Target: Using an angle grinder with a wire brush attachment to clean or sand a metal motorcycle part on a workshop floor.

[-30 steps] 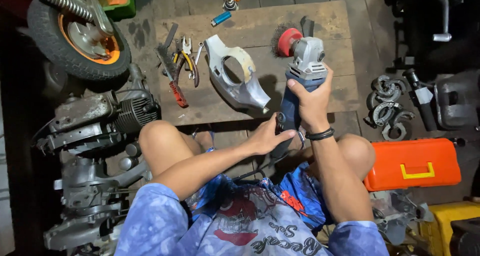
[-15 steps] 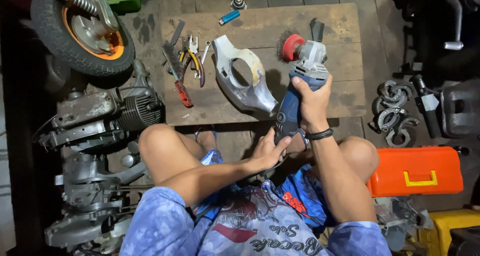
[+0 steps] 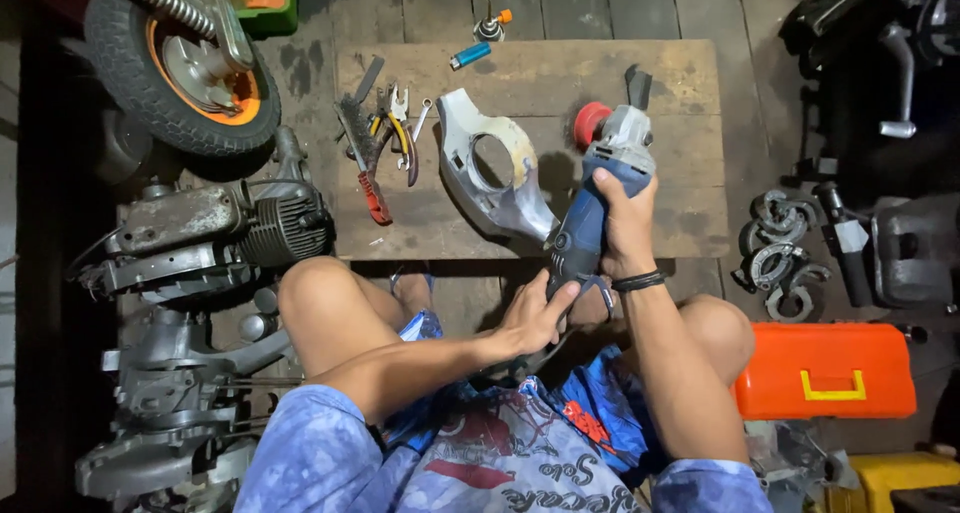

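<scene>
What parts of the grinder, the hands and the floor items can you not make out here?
Head view:
- Angle grinder: rear end hidden by left hand; middle of the body covered by right hand.
- Wire brush bristles: too blurred.
- Yellow box: cut off by the bottom edge.
- Wheel: cropped at the top edge.

I sit on a dark wooden plank floor (image 3: 600,3). In front of me is a low wooden table (image 3: 690,213), worn and stained. The light is dim and falls from above; the left edge stays in deep shadow.
</scene>
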